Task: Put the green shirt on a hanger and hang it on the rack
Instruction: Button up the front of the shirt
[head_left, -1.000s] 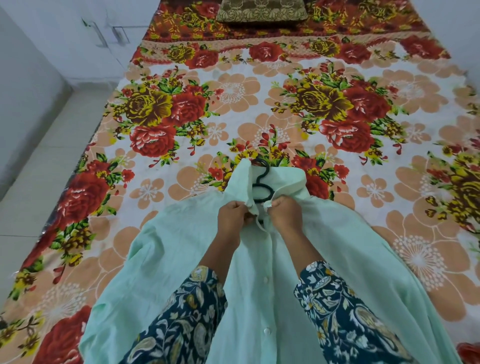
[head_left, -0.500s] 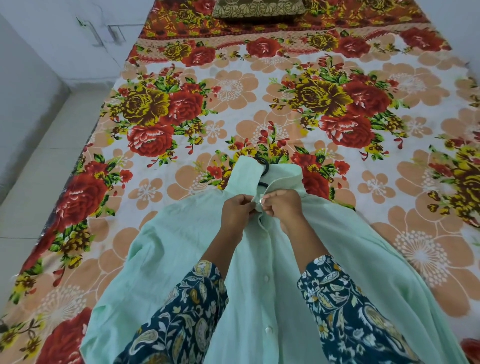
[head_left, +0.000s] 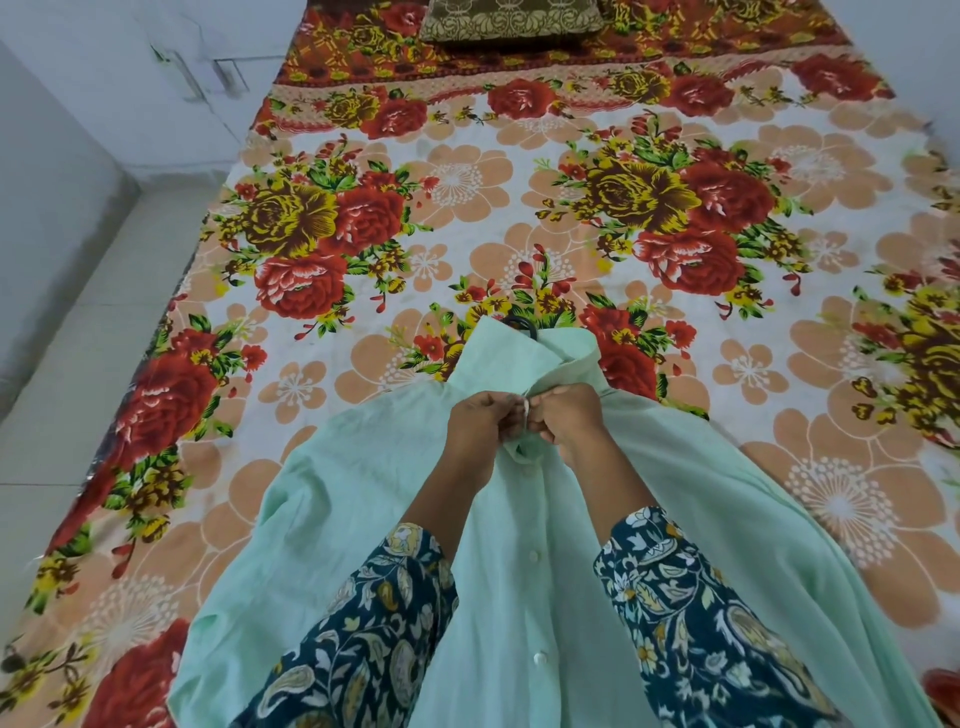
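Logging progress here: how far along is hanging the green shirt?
Done: the hanger hook pokes from the green shirt at its collar. In hand: left hand and right hand pinch the placket near the top button. Left: lifting it off the bed onto a rack, none in view.

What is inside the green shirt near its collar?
Only the black hanger hook shows, above the collar of the green shirt; fabric covers the rest of the hanger.

Pale green shirt lies front-up on the floral bedsheet; a black hanger hook peeks above its collar.
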